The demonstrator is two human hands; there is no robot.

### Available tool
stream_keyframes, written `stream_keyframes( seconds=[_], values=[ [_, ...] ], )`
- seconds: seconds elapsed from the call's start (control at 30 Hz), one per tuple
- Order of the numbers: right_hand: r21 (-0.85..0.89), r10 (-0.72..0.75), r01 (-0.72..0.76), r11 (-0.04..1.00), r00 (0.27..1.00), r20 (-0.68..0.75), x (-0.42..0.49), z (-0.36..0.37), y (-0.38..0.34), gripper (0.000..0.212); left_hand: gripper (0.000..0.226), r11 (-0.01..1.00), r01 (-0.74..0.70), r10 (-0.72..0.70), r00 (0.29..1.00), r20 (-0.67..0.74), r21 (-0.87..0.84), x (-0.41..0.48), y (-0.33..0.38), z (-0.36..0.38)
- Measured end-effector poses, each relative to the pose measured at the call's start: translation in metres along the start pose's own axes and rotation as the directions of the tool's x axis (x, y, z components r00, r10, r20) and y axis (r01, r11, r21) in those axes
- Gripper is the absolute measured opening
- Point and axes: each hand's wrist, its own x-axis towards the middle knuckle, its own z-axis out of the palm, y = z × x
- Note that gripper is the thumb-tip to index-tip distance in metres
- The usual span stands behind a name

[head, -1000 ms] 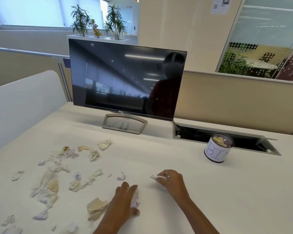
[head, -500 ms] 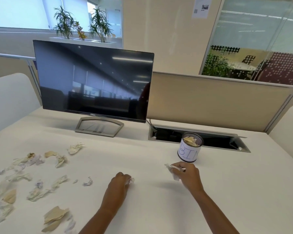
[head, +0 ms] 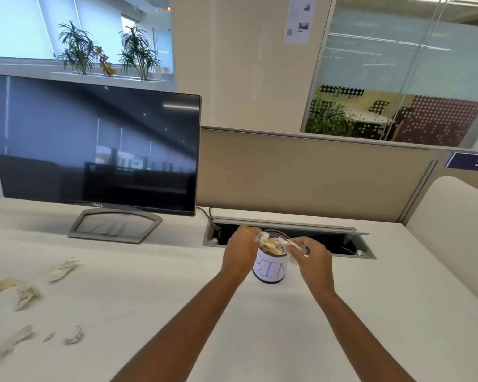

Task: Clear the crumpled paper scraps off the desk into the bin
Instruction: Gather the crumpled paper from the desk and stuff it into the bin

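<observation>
Bin (head: pixel 269 272) stands at twelve o'clock on the bench (head: pixel 398 312), its far side just short of the open cable hatch (head: pixel 342 242) edge. The left hand (head: pixel 240 252) pinches a crumpled white scrap (head: pixel 261 237) over the bin's ten o'clock rim. The right hand (head: pixel 313 257) grips a second scrap (head: pixel 295 250) at the two o'clock rim. Tan paper (head: pixel 271 244) fills the mouth. Loose scraps (head: pixel 62 268) lie at nine o'clock near the bench's left edge, below the Dell monitor (head: pixel 94 144). A wide stretch of white bench separates them from the bin.
</observation>
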Motion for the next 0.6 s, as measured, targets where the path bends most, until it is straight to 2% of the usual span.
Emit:
stream_keyframes(
  seconds=[0.23,0.3,0.4,0.5,0.6],
  values=[
    [-0.053,-0.016,0.015,0.998,1.0,-0.006,0.035,0.015,0.001,0.015,0.024,0.978,-0.03,0.023,0.999,0.038,0.206,0.03,0.009,0.035],
    [-0.12,-0.035,0.036,0.992,0.999,0.008,0.04,0.022,0.003,0.02,0.031,0.985,-0.02,0.016,1.0,0.027,0.169,0.032,0.007,0.043],
    [-0.207,-0.041,0.064,0.976,0.993,0.113,0.039,0.033,0.007,0.029,0.055,1.0,0.02,-0.019,0.997,0.07,-0.02,0.027,0.0,0.052],
    [-0.32,-0.012,0.102,0.942,0.963,0.27,0.031,0.041,0.015,0.04,0.061,0.987,0.039,-0.019,0.992,0.127,-0.158,0.023,-0.008,0.056],
    [-0.548,-0.023,0.272,0.791,0.908,0.417,0.022,0.043,0.027,0.052,0.058,0.998,-0.032,0.042,0.98,0.195,-0.056,0.019,-0.02,0.058]
  ],
)
